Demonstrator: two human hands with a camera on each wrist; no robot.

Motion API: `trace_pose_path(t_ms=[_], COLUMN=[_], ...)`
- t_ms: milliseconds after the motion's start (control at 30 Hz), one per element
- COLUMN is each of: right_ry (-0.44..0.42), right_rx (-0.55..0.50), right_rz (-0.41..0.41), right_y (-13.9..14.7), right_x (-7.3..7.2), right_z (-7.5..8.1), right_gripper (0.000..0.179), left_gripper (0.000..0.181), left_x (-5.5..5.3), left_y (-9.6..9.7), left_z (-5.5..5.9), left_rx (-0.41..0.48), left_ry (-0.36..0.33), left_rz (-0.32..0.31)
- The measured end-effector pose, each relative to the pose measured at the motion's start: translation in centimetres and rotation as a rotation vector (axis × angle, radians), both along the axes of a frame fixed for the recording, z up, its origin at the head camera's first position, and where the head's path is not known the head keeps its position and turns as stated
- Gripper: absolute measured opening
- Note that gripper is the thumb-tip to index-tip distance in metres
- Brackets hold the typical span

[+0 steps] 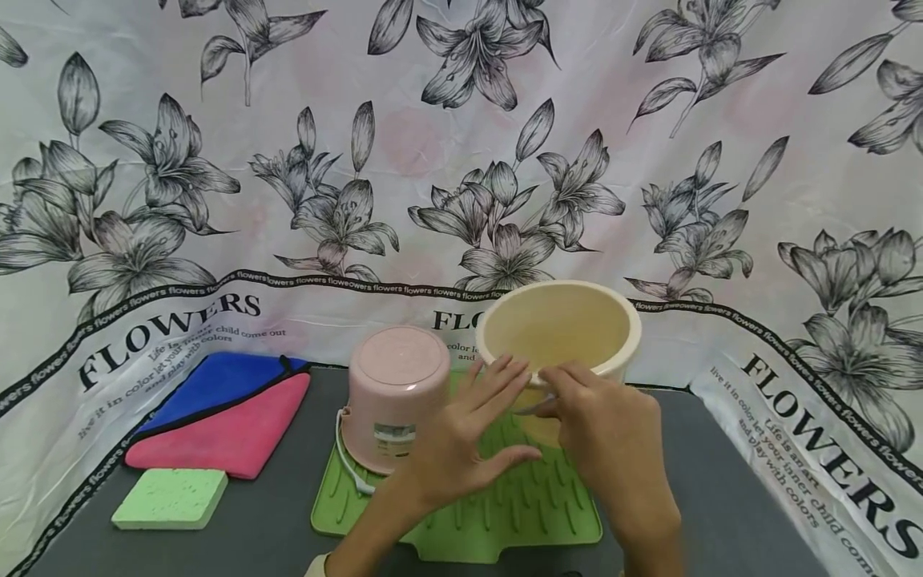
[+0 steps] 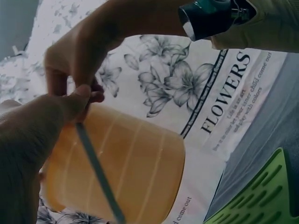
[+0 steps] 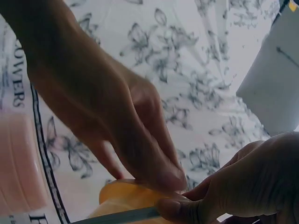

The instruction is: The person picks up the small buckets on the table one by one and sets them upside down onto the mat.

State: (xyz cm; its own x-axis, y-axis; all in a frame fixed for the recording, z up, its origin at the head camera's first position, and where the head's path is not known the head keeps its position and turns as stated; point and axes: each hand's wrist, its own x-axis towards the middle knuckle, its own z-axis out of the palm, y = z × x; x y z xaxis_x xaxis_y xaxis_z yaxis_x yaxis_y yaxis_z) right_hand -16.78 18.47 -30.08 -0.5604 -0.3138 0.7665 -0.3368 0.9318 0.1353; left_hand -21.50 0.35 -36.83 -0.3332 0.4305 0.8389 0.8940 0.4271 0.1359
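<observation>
A cream-yellow plastic bucket [image 1: 564, 327] is held over the right half of the green ridged mat [image 1: 472, 513], its mouth tipped toward the head camera. My right hand [image 1: 613, 441] pinches the near rim, thumb below and curled fingers over the edge. A thin grey handle [image 2: 99, 172] runs down across the bucket's side in the left wrist view, from beside the pinching fingers. My left hand [image 1: 469, 437] has its fingers stretched out, tips right at the rim and thumb spread apart. The right wrist view shows both hands meeting at the rim.
An upside-down pink bucket [image 1: 397, 393] with a white handle stands on the mat's left side. Left of it lie a blue-and-pink folded cloth [image 1: 223, 425] and a light-green sponge [image 1: 170, 498] on the grey table [image 1: 267, 525]. A flower-print sheet [image 1: 461, 176] hangs behind.
</observation>
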Motion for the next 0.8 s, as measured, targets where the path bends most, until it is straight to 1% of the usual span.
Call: trace_pose_path(t_ms=[67,100,167,200,300,433,500,567,600,667,700,800], right_ry=[0.004,0.011,0.024,0.028,0.036,0.051,0.064,0.087,0.100,0.125,0.123,0.150], right_rx=[0.028,0.045,0.072,0.082,0.108,0.111,0.110,0.098,0.091,0.064,0.038,-0.085], right_rz=[0.015,0.023,0.035,0.040,0.055,0.074,0.088,0.120,0.147,0.229,0.282,0.493], right_y=[-0.8,-1.1,-1.5,-1.6,-1.7,-1.8,-1.8,-1.7,-1.6,-1.3,-1.0,0.1], right_x=[0.5,0.7,1.1,1.2,1.8,2.5,2.8,3.1,3.2,3.4,3.4,3.2], right_z=[0.0,0.0,0.1,0.1,0.1,0.3,0.4,0.7,0.8,1.1,1.3,1.9], right_gripper=[0.042,0.045,0.051,0.053,0.053,0.047,0.047,0.043,0.041,0.026,0.027,0.039], left_gripper=[0.081,0.078,0.073,0.069,0.064,0.066,0.065,0.062,0.059,0.053,0.051,0.048], left_x=[0.2,0.2,0.2,0.2,-0.2,-0.5,-0.4,-0.4,-0.4,-0.4,-0.4,-0.5], left_y=[0.1,0.2,0.1,0.0,-0.4,-1.1,-1.4,-1.5,-1.6,-1.7,-1.8,-2.3], left_z=[0.0,0.0,0.0,0.0,0.1,0.5,0.7,1.0,1.0,1.2,1.2,1.2], left_rx=[0.003,0.013,0.034,0.043,0.051,0.034,0.031,0.031,0.037,0.046,0.052,0.073], left_ry=[0.034,0.040,0.031,0.029,0.063,0.126,0.140,0.150,0.152,0.150,0.140,0.087], left_rz=[0.039,0.056,0.068,0.063,0.030,-0.043,-0.080,-0.113,-0.128,-0.163,-0.183,-0.254])
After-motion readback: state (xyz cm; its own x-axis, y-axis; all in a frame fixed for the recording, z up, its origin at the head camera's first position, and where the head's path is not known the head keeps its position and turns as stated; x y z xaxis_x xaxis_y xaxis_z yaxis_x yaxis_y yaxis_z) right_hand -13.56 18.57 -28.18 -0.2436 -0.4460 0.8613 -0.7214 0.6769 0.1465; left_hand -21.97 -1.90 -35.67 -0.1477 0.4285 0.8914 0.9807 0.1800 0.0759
